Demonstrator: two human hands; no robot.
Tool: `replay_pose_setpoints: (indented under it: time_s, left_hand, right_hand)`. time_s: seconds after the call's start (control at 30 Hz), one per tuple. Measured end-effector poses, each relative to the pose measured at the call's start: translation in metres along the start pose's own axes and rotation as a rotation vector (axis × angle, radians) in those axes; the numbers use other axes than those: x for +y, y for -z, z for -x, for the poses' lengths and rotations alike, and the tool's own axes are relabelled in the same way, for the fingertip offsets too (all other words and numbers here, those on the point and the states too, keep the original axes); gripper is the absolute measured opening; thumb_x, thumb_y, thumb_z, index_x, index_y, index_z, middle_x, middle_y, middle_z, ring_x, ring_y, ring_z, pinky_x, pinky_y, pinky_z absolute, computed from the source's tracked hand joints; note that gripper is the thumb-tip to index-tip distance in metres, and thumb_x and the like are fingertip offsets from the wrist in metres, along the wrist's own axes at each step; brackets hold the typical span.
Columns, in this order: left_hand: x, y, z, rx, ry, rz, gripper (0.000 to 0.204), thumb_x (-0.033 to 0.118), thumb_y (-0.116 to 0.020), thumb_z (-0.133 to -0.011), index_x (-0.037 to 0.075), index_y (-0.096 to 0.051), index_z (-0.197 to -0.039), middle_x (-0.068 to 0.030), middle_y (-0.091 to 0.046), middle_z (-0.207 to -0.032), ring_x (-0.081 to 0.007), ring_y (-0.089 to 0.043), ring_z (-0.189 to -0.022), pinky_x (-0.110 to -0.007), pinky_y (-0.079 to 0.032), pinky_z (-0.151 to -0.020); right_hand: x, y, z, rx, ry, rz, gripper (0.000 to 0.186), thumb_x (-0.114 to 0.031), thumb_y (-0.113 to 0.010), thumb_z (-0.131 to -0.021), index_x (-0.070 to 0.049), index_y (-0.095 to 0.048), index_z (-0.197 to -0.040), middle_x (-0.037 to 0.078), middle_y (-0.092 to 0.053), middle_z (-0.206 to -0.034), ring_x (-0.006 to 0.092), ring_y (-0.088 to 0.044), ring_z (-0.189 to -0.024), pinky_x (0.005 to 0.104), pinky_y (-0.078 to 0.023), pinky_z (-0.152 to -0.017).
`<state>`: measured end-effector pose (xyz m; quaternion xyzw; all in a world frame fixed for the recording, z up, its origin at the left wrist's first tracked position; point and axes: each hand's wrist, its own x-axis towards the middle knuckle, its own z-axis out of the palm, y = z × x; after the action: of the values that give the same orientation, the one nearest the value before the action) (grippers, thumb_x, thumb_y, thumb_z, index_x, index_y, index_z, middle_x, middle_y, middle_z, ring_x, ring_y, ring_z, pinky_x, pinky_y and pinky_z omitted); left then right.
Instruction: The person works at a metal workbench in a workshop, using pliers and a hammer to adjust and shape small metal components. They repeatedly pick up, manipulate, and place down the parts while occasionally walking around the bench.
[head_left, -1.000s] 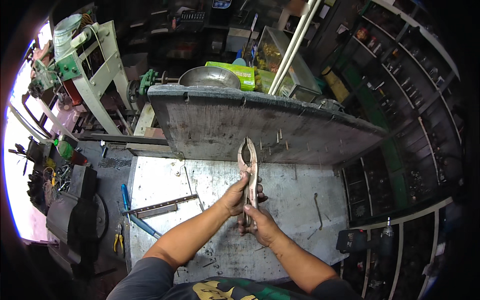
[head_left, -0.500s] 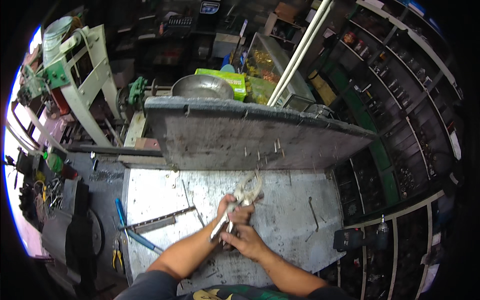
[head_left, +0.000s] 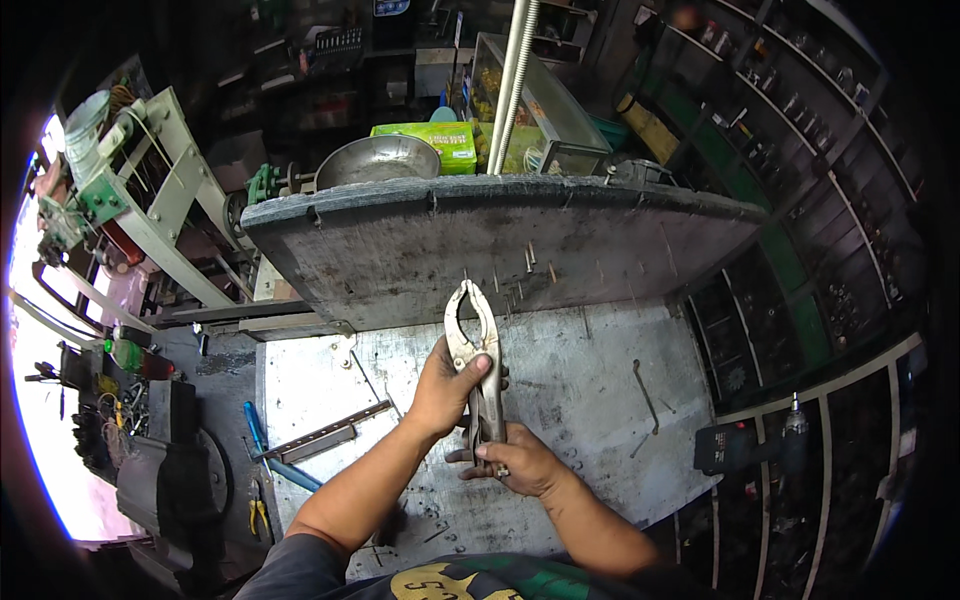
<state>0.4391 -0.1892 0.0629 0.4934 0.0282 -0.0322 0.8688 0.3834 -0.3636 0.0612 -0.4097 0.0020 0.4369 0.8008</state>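
Both my hands hold a pair of metal locking pliers (head_left: 485,335) above the workbench. Its long curved jaws point away from me, with a gap between them and the tips close together. My left hand (head_left: 446,388) grips the pliers just below the jaws, thumb lying across the pivot area. Lower down, my right hand (head_left: 525,462) is closed round the ends of the handles, where the adjusting screw shows. Part of the handles is hidden by my fingers.
A tall board (head_left: 400,250) with nails stands along the bench's (head_left: 560,400) far edge. On the bench lie a slotted metal bar (head_left: 325,432), a blue-handled tool (head_left: 255,428) and a thin bent rod (head_left: 645,395). Yellow-handled pliers (head_left: 259,510) rest at left; a cordless drill (head_left: 795,435) is at right.
The pliers have swung from tilted to nearly upright in view, jaws facing away. My left hand has shifted on them and shows its thumb on top. My view has turned slightly.
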Motion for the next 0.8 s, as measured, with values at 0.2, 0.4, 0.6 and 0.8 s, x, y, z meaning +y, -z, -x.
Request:
replay_pose_setpoints:
  time_s: [0.2,0.4,0.6,0.8]
  left_hand:
    - [0.017,0.003,-0.009,-0.068,-0.024,-0.266,0.046,0.014,-0.065,-0.104,-0.001,-0.044,-0.142,-0.0101,-0.067,-0.115,-0.0179,-0.068,-0.098,-0.036,-0.059,-0.089]
    - [0.001,0.006,0.012,-0.034,-0.12,-0.506,0.041,0.019,-0.063,-0.106,-0.002,-0.049,-0.138,-0.0126,-0.067,-0.121,-0.0174,-0.061,-0.115,-0.033,-0.048,-0.101]
    - [-0.027,0.015,0.038,-0.036,-0.055,-0.463,0.047,0.02,-0.063,-0.106,-0.005,-0.045,-0.142,-0.0145,-0.065,-0.127,-0.0195,-0.059,-0.119,-0.034,-0.046,-0.105]
    - [-0.081,0.03,0.085,-0.007,0.238,-0.472,0.058,0.022,-0.062,-0.107,-0.006,-0.036,-0.15,-0.0127,-0.061,-0.132,-0.0179,-0.055,-0.124,-0.033,-0.045,-0.107]
  right_hand:
    - [0.008,0.01,-0.015,-0.056,0.036,-0.025,0.047,-0.005,-0.059,-0.088,0.004,-0.058,-0.133,0.015,-0.07,-0.12,0.0252,-0.07,-0.113,0.0431,-0.056,-0.1]
    - [0.022,0.02,-0.005,-0.085,-0.051,-0.08,0.048,-0.007,-0.061,-0.087,0.008,-0.059,-0.132,0.018,-0.074,-0.111,0.0261,-0.074,-0.099,0.0418,-0.058,-0.096]
    - [0.042,0.028,0.015,-0.13,-0.119,0.057,0.039,-0.005,-0.062,-0.091,0.006,-0.062,-0.128,0.014,-0.076,-0.106,0.0257,-0.072,-0.107,0.0399,-0.056,-0.099]
    - [0.091,0.034,0.023,0.487,0.006,0.799,0.019,-0.016,-0.061,-0.095,0.0,-0.067,-0.104,0.014,-0.07,-0.082,0.025,-0.069,-0.075,0.0416,-0.054,-0.071]
